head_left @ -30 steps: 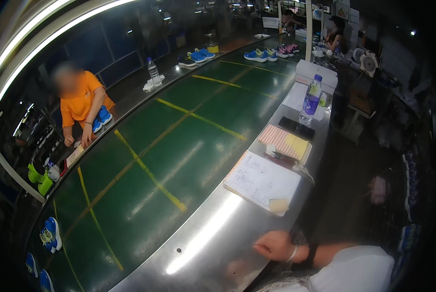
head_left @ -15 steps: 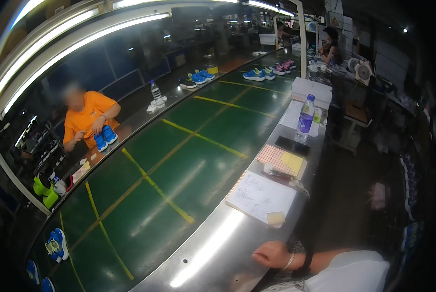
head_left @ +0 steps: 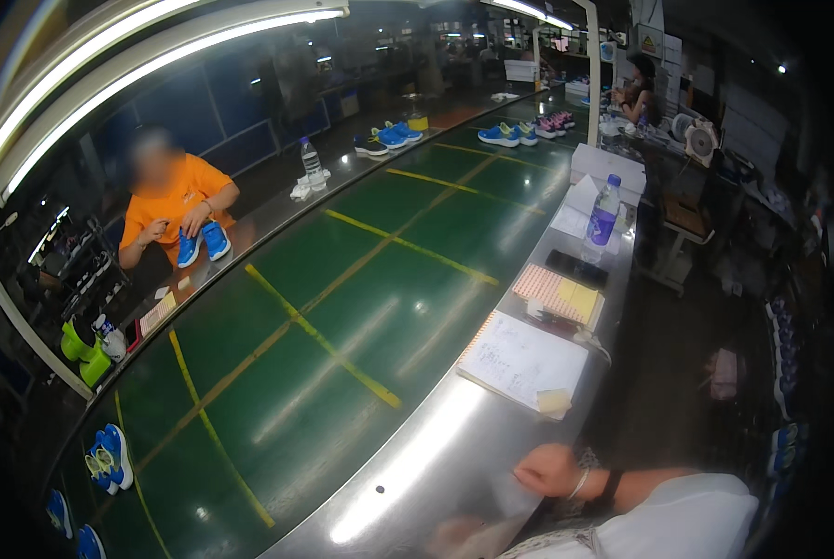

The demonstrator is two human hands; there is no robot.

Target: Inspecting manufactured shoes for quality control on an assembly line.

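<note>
My right hand (head_left: 548, 470) comes in from the lower right, with a bracelet and a dark band at the wrist. Its fingers are curled into a loose fist at the edge of the steel counter (head_left: 412, 466), and no object shows in it. Closest to it is an open spiral notebook (head_left: 519, 359) with handwriting and a yellow sticky note (head_left: 554, 402) on its corner. Just beyond lie a patterned notebook (head_left: 552, 287), a dark phone (head_left: 577, 268) and a water bottle (head_left: 603, 219) with a purple label. My left hand is outside the picture.
A green conveyor belt (head_left: 342, 326) with yellow lines runs alongside the counter. Blue shoes (head_left: 109, 456) lie at its near left, more shoes (head_left: 505, 136) farther along. Across it, a person in orange (head_left: 179, 205) handles two blue shoes (head_left: 203, 243). White boxes (head_left: 609, 172) stand on the counter.
The whole view has shifted, so most things sit farther right and slightly higher. My right hand stays curled at the counter edge. Across the belt, the co-worker's two shoes are now farther apart.
</note>
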